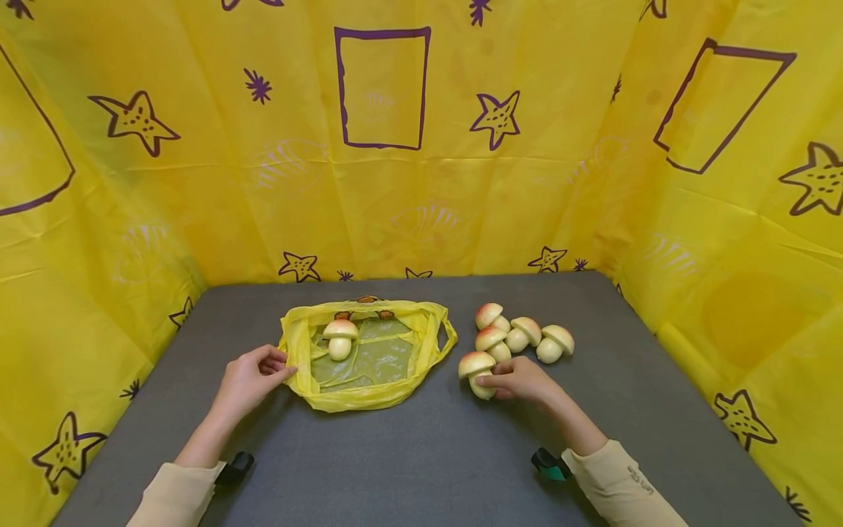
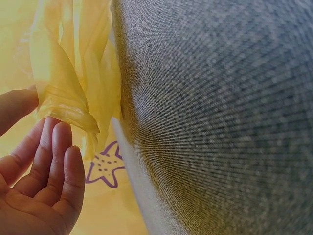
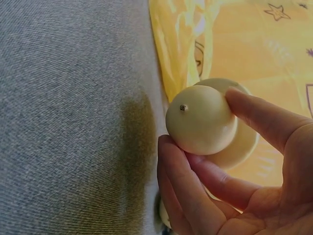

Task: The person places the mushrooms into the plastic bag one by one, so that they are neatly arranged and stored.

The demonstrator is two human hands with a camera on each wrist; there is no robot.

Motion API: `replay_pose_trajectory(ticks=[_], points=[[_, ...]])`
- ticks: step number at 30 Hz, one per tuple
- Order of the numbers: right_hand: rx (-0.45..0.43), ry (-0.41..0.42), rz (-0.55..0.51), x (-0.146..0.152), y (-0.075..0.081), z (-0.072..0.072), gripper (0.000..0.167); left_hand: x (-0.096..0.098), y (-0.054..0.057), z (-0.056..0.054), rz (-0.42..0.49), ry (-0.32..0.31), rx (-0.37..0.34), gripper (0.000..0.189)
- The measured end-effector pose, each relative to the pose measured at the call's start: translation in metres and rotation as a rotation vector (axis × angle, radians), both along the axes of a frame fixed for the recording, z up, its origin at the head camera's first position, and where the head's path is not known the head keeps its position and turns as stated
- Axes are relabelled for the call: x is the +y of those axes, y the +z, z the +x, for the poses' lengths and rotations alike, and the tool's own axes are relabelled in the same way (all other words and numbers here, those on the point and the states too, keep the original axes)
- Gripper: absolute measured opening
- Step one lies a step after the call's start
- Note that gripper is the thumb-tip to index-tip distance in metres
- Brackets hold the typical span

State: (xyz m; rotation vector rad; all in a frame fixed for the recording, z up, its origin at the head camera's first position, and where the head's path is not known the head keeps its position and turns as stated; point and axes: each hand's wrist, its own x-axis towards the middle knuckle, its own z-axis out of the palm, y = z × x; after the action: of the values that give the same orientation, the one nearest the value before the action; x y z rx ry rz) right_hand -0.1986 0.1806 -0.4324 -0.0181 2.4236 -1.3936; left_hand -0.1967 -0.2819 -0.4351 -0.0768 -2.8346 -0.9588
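Observation:
A yellow plastic bag (image 1: 369,399) lies on the table with its mouth spread wide. Inside it is one toy mushroom (image 1: 339,338) with a reddish cap and cream stem. My left hand (image 1: 249,382) pinches the bag's left rim between thumb and fingers; the left wrist view shows the gathered plastic (image 2: 66,110) there. To the right of the bag, my right hand (image 1: 523,382) holds another toy mushroom (image 1: 477,366) by its stem. In the right wrist view the round stem end of this mushroom (image 3: 198,120) faces the camera, with thumb and fingers around it.
Several more toy mushrooms (image 1: 520,333) lie in a cluster just beyond my right hand. The table (image 1: 395,468) has a grey cloth surface. Yellow patterned curtains (image 1: 408,205) enclose it at the back and both sides.

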Motion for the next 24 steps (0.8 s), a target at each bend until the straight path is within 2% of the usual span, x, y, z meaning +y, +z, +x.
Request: replay_pose_trajectory(ticks=[7, 24], points=[[0.022, 0.010, 0.000, -0.002, 0.001, -0.003, 0.037, 0.000, 0.000, 0.000, -0.003, 0.001, 0.002, 0.031], [0.020, -0.061, -0.014, -0.014, 0.010, -0.010, 0.039, 0.000, 0.001, 0.000, -0.003, -0.002, -0.007, 0.032]])
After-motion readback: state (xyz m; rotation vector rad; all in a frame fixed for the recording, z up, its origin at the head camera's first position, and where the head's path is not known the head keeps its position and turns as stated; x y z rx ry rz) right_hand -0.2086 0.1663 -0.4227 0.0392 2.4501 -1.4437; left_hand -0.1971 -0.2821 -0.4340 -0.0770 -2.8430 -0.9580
